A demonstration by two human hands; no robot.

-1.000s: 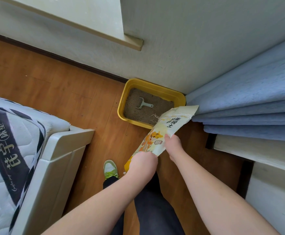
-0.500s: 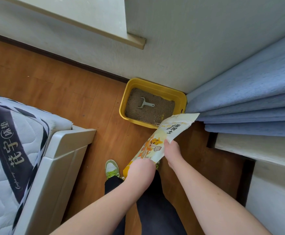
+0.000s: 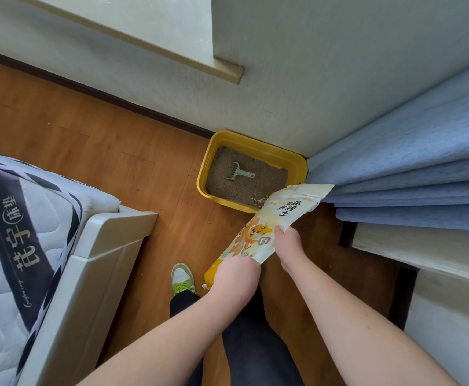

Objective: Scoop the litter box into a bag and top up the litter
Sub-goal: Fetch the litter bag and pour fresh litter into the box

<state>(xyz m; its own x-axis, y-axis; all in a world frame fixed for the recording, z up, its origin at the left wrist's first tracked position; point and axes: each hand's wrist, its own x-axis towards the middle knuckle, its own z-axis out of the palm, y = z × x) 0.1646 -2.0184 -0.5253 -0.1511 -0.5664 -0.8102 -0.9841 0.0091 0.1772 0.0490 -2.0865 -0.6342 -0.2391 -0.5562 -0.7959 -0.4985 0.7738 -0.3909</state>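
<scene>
At the far left a mattress (image 3: 18,246) on a pale bed frame (image 3: 99,246) borders the wooden floor (image 3: 94,140); neither bears on the task. Moving right, the person's green-laced shoe (image 3: 182,277) stands on the floor short of the yellow litter box (image 3: 258,140), which sits on the floor against the wall, in the corner beside the blue curtain (image 3: 409,176). The box holds brown litter, and a pale scoop (image 3: 239,173) lies flat on that litter, untouched by either hand. The left hand (image 3: 234,277) has its grip closed round the lower, yellow end of the litter bag (image 3: 258,232); the right hand (image 3: 287,243) pinches the bag's right edge about midway along. The bag is carried tilted, its torn open mouth uppermost and farthest from the person, overlapping the box's near right corner in this view; whether it is yet directly above the litter cannot be told. Nothing is seen pouring out. No waste bag appears in the frame, so whether scooping has been done cannot be confirmed. Judged from the layout, the step in hand is the top-up. The next move calls for bringing the mouth squarely over the box, raising the lower end, and pouring steadily so the grains land inside the rim; the scoop risks being buried.
</scene>
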